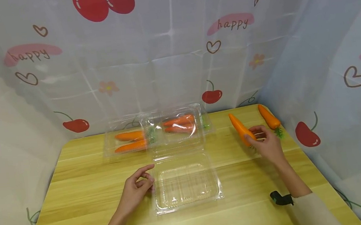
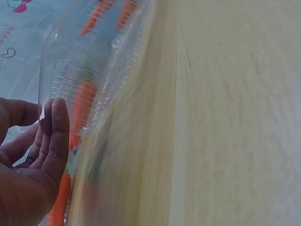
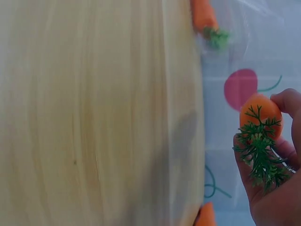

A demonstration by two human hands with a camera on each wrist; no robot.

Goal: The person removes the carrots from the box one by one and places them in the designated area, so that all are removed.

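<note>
In the head view my right hand grips a toy carrot near its top, between thumb and fingers, tip pointing away. The right wrist view shows its green leafy top hanging over the fingers. My left hand is at the left edge of an opened clear plastic clamshell box, index finger reaching to the rim, other fingers loosely bent. In the left wrist view, the left fingers overlap the box's edge. The box's raised half stands toward the back.
Behind the opened box, a clear box at left contains two carrots. Two more carrots show through the raised half. Another carrot lies at the table's back right corner. Printed curtains surround the wooden table.
</note>
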